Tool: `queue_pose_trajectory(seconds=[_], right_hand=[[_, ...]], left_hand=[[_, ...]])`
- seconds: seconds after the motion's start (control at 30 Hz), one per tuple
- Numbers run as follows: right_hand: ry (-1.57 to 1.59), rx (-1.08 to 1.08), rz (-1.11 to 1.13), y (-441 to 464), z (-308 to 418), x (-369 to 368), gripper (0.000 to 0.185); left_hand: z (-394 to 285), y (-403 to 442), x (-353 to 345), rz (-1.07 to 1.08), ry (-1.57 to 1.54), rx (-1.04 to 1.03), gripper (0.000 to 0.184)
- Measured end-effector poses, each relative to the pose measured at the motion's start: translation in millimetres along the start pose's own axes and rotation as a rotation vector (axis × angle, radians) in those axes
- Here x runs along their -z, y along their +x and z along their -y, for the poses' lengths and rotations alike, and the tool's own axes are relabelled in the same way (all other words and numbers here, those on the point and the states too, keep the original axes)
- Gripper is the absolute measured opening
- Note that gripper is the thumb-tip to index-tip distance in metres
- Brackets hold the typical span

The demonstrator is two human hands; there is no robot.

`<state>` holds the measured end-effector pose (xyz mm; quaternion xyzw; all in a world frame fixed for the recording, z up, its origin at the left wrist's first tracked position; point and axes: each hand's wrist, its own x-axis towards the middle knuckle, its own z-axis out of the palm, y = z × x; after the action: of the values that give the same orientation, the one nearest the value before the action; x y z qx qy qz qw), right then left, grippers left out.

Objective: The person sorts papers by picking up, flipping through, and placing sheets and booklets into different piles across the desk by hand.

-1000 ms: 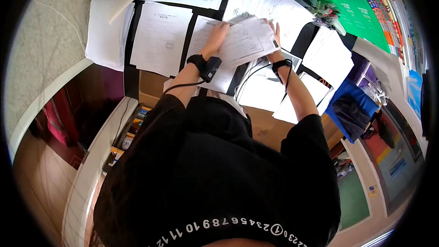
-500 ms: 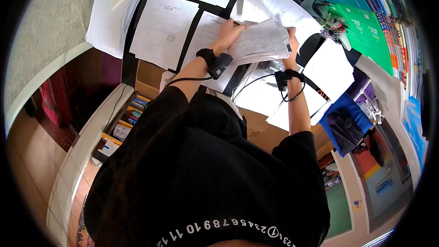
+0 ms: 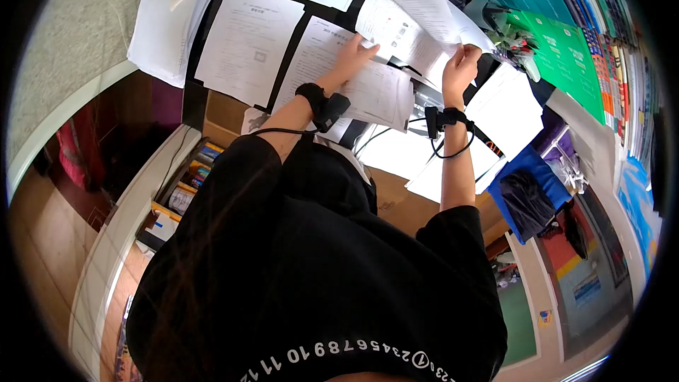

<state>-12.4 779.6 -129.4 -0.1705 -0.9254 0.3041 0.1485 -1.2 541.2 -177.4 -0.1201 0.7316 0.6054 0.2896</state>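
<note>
My right hand (image 3: 461, 69) is closed, its thumb and finger pinching the lower corner of a printed sheet (image 3: 428, 10). That sheet is lifted and slants over other printed pages (image 3: 396, 32). My left hand (image 3: 351, 61) lies on the papers to the left, thumb and fingers apart. Below it a creased printed page (image 3: 378, 93) spreads to the right. Part of another printed sheet (image 3: 315, 53) shows beside my left wrist. Both wrists wear black straps with small cabled devices.
More printed sheets (image 3: 249, 42) lie on the dark desk surface to the left. A white paper stack (image 3: 164, 25) is at the far left, and white sheets (image 3: 506, 106) are on the right. A green book (image 3: 562, 56) and a row of books stand at the right edge.
The bundle that both hands held has come apart. My right hand has moved slightly right with a lifted sheet, and the creased page now lies lower, near my left hand.
</note>
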Motion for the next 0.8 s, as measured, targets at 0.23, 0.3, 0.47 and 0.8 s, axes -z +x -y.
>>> queue_pose_trajectory(seconds=[0.23, 0.3, 0.47, 0.8], right_hand=[[-0.127, 0.187, 0.227, -18.4, 0.0, -10.7, 0.006], [-0.142, 0.243, 0.364, -32.6, -4.6, -22.1, 0.011], [-0.034, 0.316, 0.460, -53.0, -1.6, -28.7, 0.020], [-0.236, 0.205, 0.416, -51.5, 8.3, -42.5, 0.058]], left_hand=[[0.1, 27.5, 5.7, -0.001, 0.049, 0.082, 0.049], [-13.8, 26.7, 2.0, 0.003, -0.023, 0.118, 0.051], [-9.2, 27.5, -5.9, 0.042, -0.205, 0.198, 0.049], [7.1, 19.2, -6.1, 0.042, -0.174, -0.009, 0.033]])
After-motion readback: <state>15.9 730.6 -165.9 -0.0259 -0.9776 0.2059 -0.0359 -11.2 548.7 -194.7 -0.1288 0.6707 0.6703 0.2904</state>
